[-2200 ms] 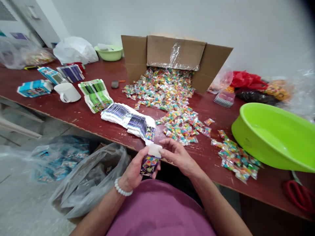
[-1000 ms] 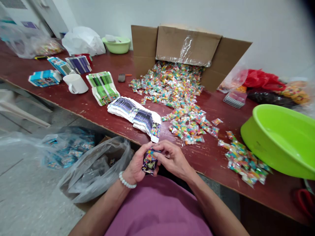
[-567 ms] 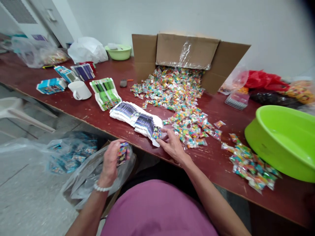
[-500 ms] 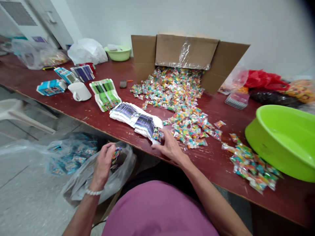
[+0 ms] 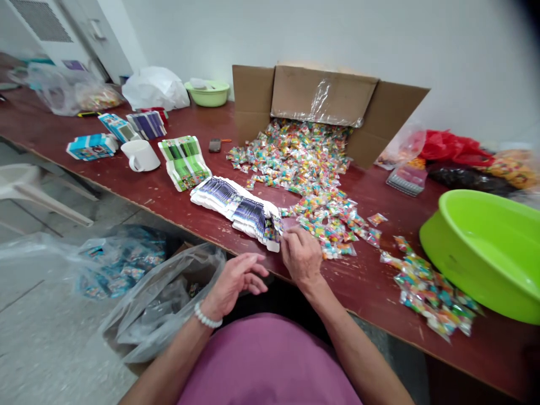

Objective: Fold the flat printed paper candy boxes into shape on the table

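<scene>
My right hand (image 5: 301, 256) pinches the nearest piece at the right end of a row of flat purple-and-white cartons (image 5: 248, 212), which lie overlapping along the table's front edge. That piece is tilted up, and my fingers partly hide it. With nothing in it, my left hand (image 5: 237, 281) hovers in front of the table edge, fingers apart and slightly bent. Below and left of it is an open clear plastic bag (image 5: 169, 304). Beyond the right hand, wrapped candies (image 5: 312, 169) spill from a cardboard box (image 5: 323, 93) lying on its side.
Green flat cartons (image 5: 184, 163), a white mug (image 5: 140, 156) and blue cartons (image 5: 93, 147) stand left. A large green basin (image 5: 476, 253) sits right, beside a smaller candy pile (image 5: 430, 292). On the floor lies a bag of blue packets (image 5: 126, 270); a white stool (image 5: 37, 191) stands left.
My left hand has let go of a small colourful packet over the plastic bag and moved right, toward the cartons. My right hand has closed its fingers on the end carton and lifted its edge.
</scene>
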A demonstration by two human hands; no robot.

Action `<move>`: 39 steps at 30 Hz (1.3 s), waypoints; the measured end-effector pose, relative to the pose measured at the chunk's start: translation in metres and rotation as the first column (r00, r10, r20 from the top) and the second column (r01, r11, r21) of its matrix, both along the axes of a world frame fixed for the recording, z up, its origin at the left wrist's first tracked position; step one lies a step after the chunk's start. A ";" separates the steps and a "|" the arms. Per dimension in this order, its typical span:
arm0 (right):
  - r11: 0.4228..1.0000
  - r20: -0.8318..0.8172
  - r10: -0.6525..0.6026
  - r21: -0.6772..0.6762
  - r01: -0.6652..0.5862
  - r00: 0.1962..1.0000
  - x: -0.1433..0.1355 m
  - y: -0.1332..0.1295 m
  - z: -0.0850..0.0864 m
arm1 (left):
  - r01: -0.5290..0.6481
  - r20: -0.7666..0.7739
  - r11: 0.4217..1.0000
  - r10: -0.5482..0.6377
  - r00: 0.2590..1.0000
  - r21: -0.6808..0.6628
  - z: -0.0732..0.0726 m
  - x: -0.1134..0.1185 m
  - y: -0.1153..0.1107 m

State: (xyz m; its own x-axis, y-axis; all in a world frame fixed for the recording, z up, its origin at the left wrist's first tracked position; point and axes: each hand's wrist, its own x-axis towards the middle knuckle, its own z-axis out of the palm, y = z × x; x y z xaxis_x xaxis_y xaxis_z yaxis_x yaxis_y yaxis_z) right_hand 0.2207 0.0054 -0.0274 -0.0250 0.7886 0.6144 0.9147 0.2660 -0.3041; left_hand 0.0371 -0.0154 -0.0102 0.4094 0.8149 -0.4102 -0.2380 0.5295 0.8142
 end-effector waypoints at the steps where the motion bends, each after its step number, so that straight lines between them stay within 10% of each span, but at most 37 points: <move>1: 1.000 0.031 -0.001 0.021 0.001 1.000 0.000 -0.004 0.006 | 0.084 0.127 0.994 -0.074 0.989 -0.076 0.002 0.006 0.005; 6: 0.975 0.212 0.182 0.088 -0.205 0.960 -0.017 -0.042 0.024 | 0.163 0.547 0.964 -0.023 0.837 -0.210 0.004 0.023 0.027; 15: 0.958 -0.446 0.283 0.091 -0.271 0.849 -0.014 -0.052 0.036 | 0.130 0.218 0.975 -0.168 0.961 0.182 0.005 0.008 0.012; 18: 0.950 -0.732 0.126 -0.106 -0.295 0.670 -0.009 -0.044 0.043 | 0.225 0.089 0.946 -0.251 0.964 0.232 0.009 0.009 0.006; 23: 0.763 -0.964 -0.066 -0.215 -0.610 0.258 -0.015 -0.044 0.046 | 0.174 -0.064 0.963 -0.164 0.984 0.204 0.013 0.018 -0.003; 30: 0.861 -0.924 -0.034 -0.221 -0.458 0.382 -0.011 -0.043 0.037 | 0.057 -0.161 0.955 -0.010 0.987 0.292 0.025 0.019 -0.012; 34: 0.875 -0.974 -0.056 -0.155 -0.459 0.221 -0.015 -0.043 0.030 | -0.172 -0.068 0.928 0.205 0.976 0.330 0.026 0.022 -0.021; 39: 0.889 -0.989 0.002 -0.065 -0.454 0.145 -0.021 -0.048 0.023 | -0.172 -0.070 0.891 0.220 0.973 0.421 0.020 0.021 -0.027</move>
